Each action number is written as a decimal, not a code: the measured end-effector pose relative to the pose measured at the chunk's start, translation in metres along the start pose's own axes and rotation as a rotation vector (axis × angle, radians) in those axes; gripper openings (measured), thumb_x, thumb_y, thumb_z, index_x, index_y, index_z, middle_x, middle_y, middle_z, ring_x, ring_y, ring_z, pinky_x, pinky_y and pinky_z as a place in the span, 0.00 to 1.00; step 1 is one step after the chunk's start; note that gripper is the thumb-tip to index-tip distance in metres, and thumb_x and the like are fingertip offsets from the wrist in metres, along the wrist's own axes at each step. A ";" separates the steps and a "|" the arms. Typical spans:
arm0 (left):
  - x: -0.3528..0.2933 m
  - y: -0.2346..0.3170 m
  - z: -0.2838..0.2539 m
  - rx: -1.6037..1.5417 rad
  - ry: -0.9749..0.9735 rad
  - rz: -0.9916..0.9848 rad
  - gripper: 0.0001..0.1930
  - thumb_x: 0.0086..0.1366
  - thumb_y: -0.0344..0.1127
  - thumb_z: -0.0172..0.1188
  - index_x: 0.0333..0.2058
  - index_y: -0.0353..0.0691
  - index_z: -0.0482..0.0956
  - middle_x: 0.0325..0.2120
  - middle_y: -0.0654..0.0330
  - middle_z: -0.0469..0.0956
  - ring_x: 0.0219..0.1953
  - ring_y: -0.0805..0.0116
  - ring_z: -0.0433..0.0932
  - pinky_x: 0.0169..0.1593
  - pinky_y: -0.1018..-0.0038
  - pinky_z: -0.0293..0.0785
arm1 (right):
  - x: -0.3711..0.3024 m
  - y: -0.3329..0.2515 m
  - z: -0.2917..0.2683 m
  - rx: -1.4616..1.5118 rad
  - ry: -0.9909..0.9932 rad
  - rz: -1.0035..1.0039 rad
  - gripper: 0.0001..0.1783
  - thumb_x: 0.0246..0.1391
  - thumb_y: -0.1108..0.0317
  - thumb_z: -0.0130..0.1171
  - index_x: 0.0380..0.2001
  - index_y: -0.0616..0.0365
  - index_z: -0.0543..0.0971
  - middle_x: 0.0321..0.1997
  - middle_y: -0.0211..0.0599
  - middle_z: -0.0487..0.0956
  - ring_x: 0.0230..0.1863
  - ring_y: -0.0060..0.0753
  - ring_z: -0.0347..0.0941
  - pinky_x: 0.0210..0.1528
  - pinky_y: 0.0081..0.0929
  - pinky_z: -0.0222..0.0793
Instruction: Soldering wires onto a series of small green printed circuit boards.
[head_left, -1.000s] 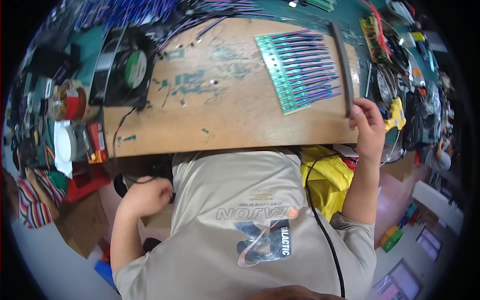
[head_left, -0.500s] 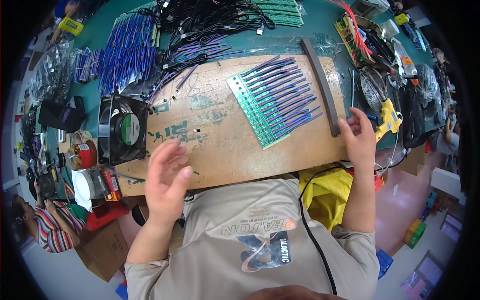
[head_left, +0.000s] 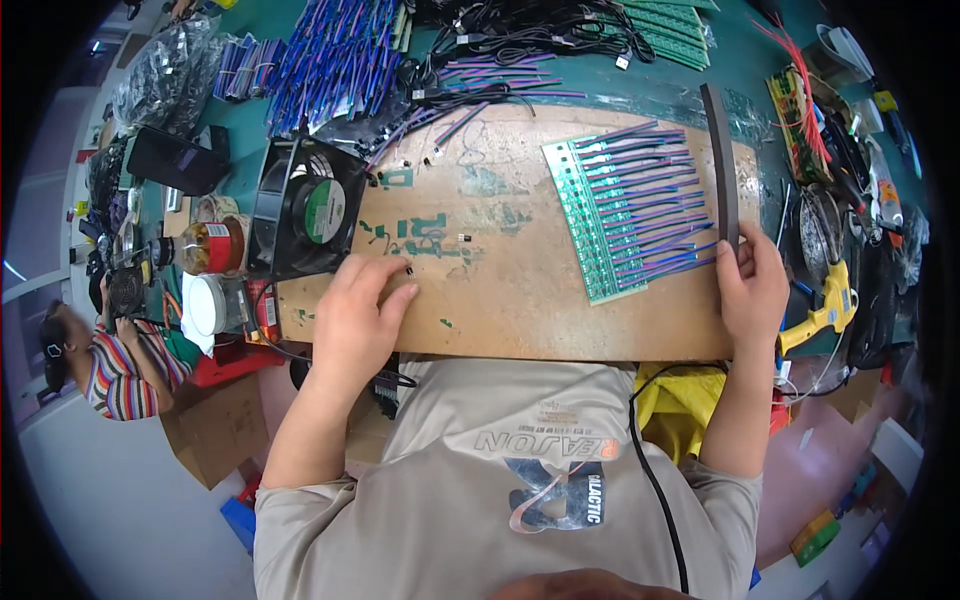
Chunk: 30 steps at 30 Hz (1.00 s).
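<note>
On the brown work board (head_left: 500, 330) lies a green circuit board panel (head_left: 595, 225), tilted, with a row of blue, purple and black wires (head_left: 660, 205) pointing right. My right hand (head_left: 752, 290) closes its thumb and fingers around the near end of a long dark grey bar (head_left: 722, 165), which lies beside the wire ends. My left hand (head_left: 360, 310) rests low over the left part of the work board. Its thumb and forefinger are apart, close to a tiny black component (head_left: 409, 271). Another small black component (head_left: 464, 238) lies beyond that hand.
A black fan (head_left: 310, 208) stands left, near a jar (head_left: 212, 247) and a white-lidded tub (head_left: 206, 305). Wire bundles (head_left: 335, 60) and black cables (head_left: 530, 35) lie at the back. A yellow glue gun (head_left: 832, 305) sits right. Another person (head_left: 125, 370) sits far left.
My left hand has come down onto the work board beside a tiny component. My right hand has closed on the bar's near end. The whole view has shifted, moving the scene rightward.
</note>
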<state>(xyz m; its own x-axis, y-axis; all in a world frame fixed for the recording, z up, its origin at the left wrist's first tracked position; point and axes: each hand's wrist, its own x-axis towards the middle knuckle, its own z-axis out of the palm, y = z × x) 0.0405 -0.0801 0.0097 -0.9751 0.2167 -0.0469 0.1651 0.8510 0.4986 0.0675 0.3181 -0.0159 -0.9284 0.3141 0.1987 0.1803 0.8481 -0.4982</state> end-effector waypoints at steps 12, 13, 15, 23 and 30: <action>0.008 0.001 -0.001 0.096 -0.088 0.097 0.04 0.58 0.27 0.60 0.32 0.36 0.75 0.31 0.54 0.75 0.35 0.51 0.75 0.38 0.63 0.71 | -0.013 -0.036 0.003 0.007 -0.155 -0.108 0.19 0.49 0.64 0.65 0.45 0.57 0.77 0.29 0.37 0.75 0.26 0.37 0.73 0.27 0.33 0.69; 0.007 0.002 -0.002 0.121 -0.118 0.064 0.04 0.58 0.28 0.60 0.32 0.37 0.75 0.31 0.53 0.75 0.36 0.51 0.76 0.38 0.62 0.72 | -0.014 -0.035 -0.003 -0.019 -0.177 -0.057 0.19 0.50 0.64 0.65 0.45 0.58 0.77 0.29 0.35 0.75 0.26 0.33 0.73 0.27 0.29 0.68; 0.002 0.003 -0.006 0.132 -0.118 0.070 0.04 0.58 0.28 0.60 0.32 0.37 0.74 0.31 0.52 0.75 0.36 0.51 0.76 0.38 0.61 0.72 | -0.018 -0.020 -0.021 0.064 -0.113 0.007 0.19 0.50 0.65 0.66 0.46 0.58 0.77 0.29 0.33 0.74 0.26 0.28 0.71 0.27 0.25 0.67; -0.007 -0.002 -0.025 0.092 -0.266 -0.055 0.04 0.61 0.29 0.59 0.32 0.37 0.74 0.29 0.51 0.76 0.33 0.48 0.77 0.36 0.61 0.72 | -0.058 0.105 -0.091 0.323 0.267 0.501 0.09 0.59 0.65 0.61 0.38 0.60 0.79 0.28 0.20 0.73 0.26 0.09 0.62 0.28 0.11 0.56; 0.023 0.004 0.015 -0.133 -0.049 0.023 0.05 0.63 0.30 0.58 0.35 0.36 0.74 0.30 0.53 0.77 0.32 0.57 0.78 0.37 0.68 0.73 | -0.076 0.118 -0.091 0.456 0.280 0.820 0.15 0.61 0.54 0.57 0.32 0.56 0.76 0.18 0.21 0.65 0.14 0.10 0.55 0.14 0.14 0.44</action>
<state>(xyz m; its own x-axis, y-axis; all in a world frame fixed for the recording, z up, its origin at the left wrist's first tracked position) 0.0213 -0.0649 -0.0021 -0.9624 0.2610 -0.0750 0.1628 0.7756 0.6099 0.1888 0.4329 -0.0128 -0.4496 0.8727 -0.1905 0.5377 0.0941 -0.8379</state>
